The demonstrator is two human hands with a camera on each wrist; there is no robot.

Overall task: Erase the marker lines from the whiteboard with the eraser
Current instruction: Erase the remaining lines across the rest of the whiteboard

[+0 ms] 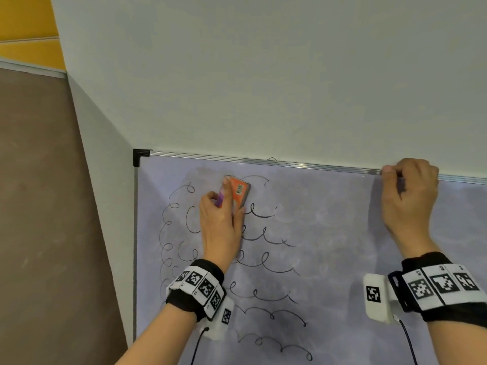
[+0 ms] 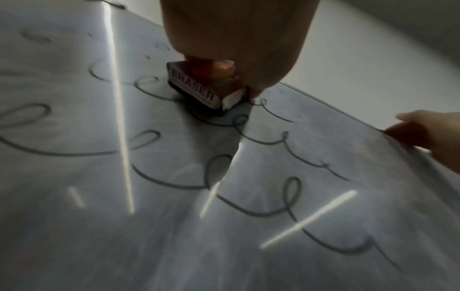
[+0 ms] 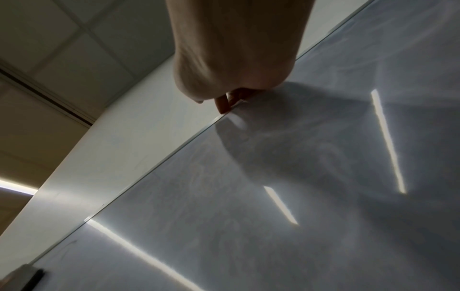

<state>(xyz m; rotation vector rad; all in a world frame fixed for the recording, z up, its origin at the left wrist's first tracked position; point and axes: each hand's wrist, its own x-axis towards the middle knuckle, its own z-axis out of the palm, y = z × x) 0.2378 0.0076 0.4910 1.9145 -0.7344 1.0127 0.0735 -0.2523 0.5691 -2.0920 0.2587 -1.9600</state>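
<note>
The whiteboard [image 1: 329, 233] hangs on a pale wall, its left half covered in black looping marker lines [image 1: 253, 262]. My left hand [image 1: 221, 219] grips an orange and purple eraser [image 1: 238, 192] and presses it flat on the board near the top left, over a smudged patch. In the left wrist view the eraser [image 2: 199, 90] shows its "ERASER" label, with marker lines [image 2: 273, 141] curling just below it. My right hand [image 1: 408, 196] curls its fingers over the board's top metal frame [image 1: 290, 164] at the upper right. The right wrist view shows those fingertips [image 3: 224, 104] hooked on the frame edge.
The board's right half [image 1: 342, 259] carries only grey smears. A black plastic corner cap [image 1: 141, 155] marks the board's top left. Left of the board a wall corner [image 1: 100, 180] juts out, with brown floor beyond it.
</note>
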